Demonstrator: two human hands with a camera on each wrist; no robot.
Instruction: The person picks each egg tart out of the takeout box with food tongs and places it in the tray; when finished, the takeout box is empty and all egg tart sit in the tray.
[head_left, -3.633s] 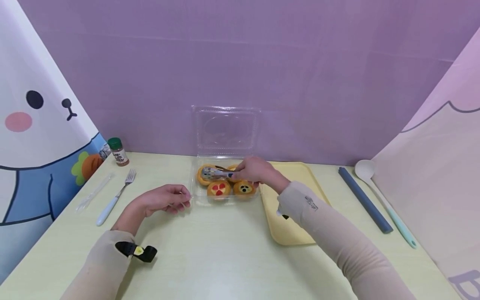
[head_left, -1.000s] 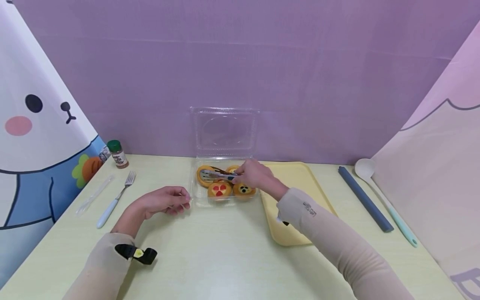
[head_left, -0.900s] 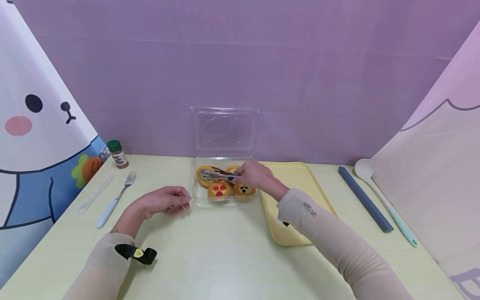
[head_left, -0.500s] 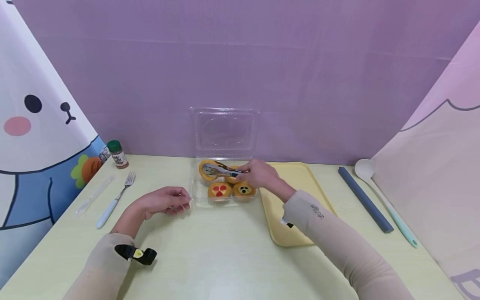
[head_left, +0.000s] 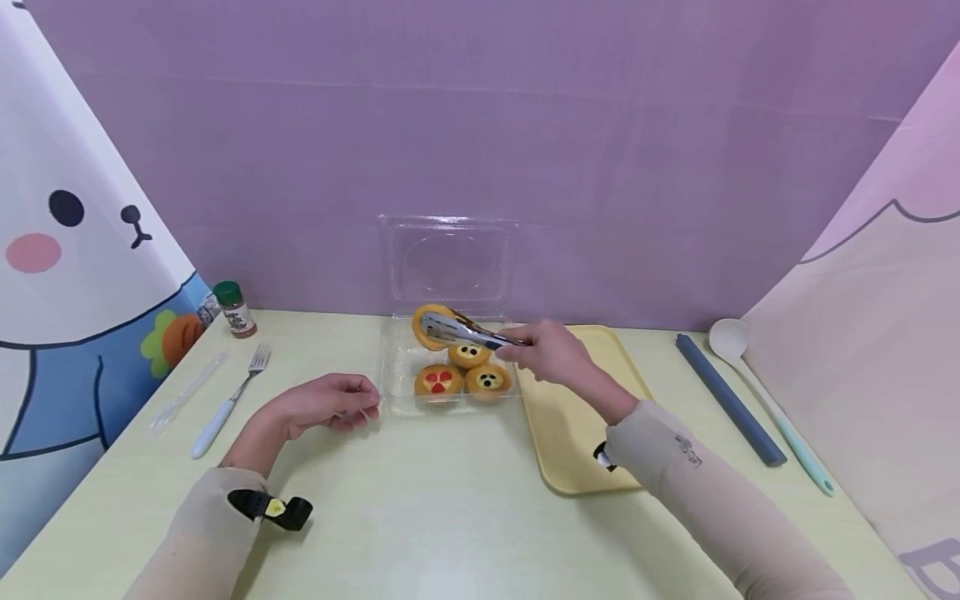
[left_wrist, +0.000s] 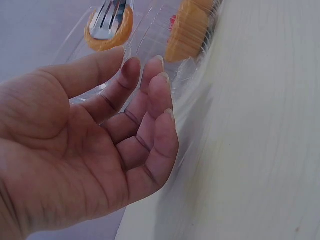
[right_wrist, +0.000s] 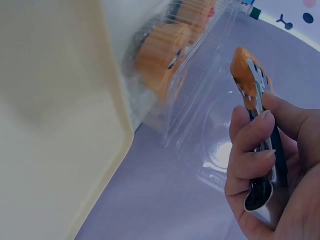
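My right hand (head_left: 555, 354) grips metal food tongs (head_left: 461, 333). Between the tong tips is a round golden tart (head_left: 431, 327), raised above the back left of a clear plastic clamshell box (head_left: 401, 408). In the right wrist view the fingers wrap the tongs (right_wrist: 272, 175). My left hand (head_left: 322, 402) is at the box's front left corner, thumb and index finger pinching its rim. Still inside the box are a tart with red pieces (head_left: 438, 381) and two with dark spots, one at the front right (head_left: 489, 378) and one behind it (head_left: 470, 353).
A yellow tray (head_left: 558, 454) lies right of the box, partly under my right forearm. Farther right are a dark blue bar (head_left: 731, 400) and a ladle (head_left: 772, 400). On the left are a fork (head_left: 232, 400), a clear wrapped utensil (head_left: 187, 392) and a green-capped jar (head_left: 236, 308).
The tongs have closed on the back left tart and lifted it out of the box, up and slightly right. My right hand has moved right; my left hand has stayed at the corner.
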